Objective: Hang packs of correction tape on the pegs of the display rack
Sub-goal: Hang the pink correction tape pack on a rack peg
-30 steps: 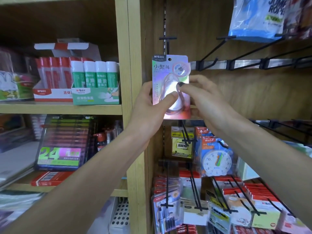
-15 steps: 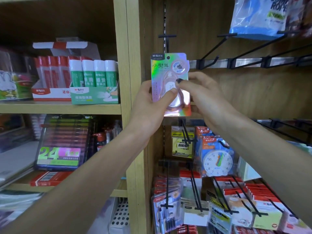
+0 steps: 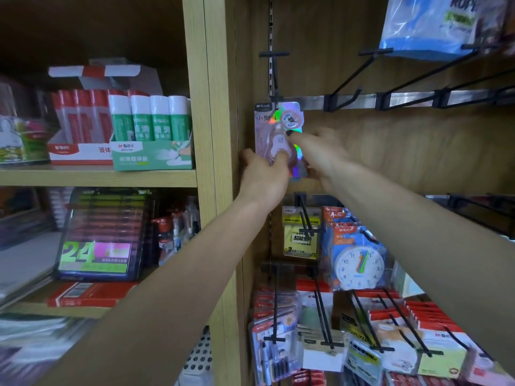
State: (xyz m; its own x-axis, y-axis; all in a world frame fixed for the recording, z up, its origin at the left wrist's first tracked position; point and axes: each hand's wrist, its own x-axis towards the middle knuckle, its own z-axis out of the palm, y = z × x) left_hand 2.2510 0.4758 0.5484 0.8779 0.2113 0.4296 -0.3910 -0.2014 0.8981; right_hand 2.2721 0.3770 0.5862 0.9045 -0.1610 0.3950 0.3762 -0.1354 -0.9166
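While pinched upright by left hand and right hand, holographic pink correction-tape pack reaches above fingers, hang-hole at black wire peg; long axis vertical.

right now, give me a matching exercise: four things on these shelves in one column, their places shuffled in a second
Things:
1. correction tape pack
2. green glue sticks
3. toy clock
4. blue bag

Places:
A. top right, on a peg
B. left shelf, in an open box
C. between both hands, at the leftmost peg
D. lower rack, below the right forearm

Pairs: 1-C, 2-B, 3-D, 4-A
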